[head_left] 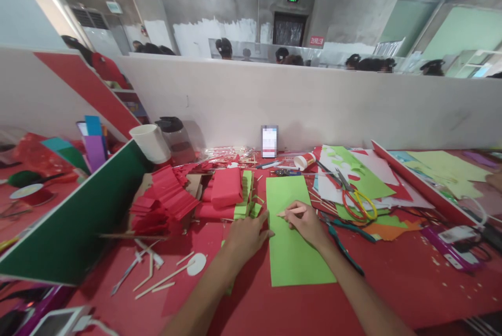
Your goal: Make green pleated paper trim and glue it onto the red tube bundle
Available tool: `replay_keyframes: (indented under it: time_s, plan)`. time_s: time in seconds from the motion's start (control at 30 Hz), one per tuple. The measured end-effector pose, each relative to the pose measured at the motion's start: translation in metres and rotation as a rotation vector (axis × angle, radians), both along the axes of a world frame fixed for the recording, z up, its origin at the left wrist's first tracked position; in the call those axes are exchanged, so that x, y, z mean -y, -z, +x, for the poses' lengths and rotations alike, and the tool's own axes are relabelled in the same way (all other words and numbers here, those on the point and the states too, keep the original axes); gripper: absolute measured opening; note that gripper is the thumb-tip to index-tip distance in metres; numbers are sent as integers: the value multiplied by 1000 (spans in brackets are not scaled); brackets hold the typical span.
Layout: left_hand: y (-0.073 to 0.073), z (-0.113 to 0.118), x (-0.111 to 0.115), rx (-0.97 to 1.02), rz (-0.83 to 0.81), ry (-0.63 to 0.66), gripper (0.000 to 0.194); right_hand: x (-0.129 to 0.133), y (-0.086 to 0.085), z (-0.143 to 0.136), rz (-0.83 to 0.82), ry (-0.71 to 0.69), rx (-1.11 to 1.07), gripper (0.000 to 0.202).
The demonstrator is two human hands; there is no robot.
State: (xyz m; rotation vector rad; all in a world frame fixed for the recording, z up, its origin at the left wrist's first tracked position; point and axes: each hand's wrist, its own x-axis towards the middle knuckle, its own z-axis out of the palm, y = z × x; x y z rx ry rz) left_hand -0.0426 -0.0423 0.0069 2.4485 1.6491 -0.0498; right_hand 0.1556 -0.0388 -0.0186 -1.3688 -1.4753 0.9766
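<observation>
A bright green sheet of paper (298, 263) lies lengthwise in front of me on the red tabletop. My right hand (308, 226) is over its upper half, closed round a short, pale, pencil-like wooden stick (283, 214) whose tip points left at the sheet. At the sheet's left edge rests my left hand (247, 236), fingers stretched out and holding nothing. Just beyond that hand are folded red paper (226, 188) and strips of green paper (246, 195). Pliers with teal handles (345, 252) lie to the right of my right hand.
Red and yellow scissors (358, 203) sit on paper scraps at right. A phone (269, 141) leans on the white partition (314, 106). Loose wooden sticks (164, 279) and a white disc (196, 264) lie at left, near a green divider (78, 226). A purple power strip (451, 250) is far right.
</observation>
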Motion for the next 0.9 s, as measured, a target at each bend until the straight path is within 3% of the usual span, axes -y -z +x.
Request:
replay_keyframes:
  time_s: [0.4, 0.6, 0.77, 0.9]
  plan:
    - [7, -1, -2, 0, 21, 5, 54, 3, -1, 1, -17, -42, 18, 14]
    - [7, 0, -3, -11, 18, -12, 56, 7, 4, 4, -36, 6, -100, 13]
    - [5, 2, -3, -21, 29, -35, 56, 16, -1, 2, 5, -3, -41, 19]
    - [2, 2, -2, -19, 14, 17, 54, 18, -2, 0, 14, -10, -7, 19]
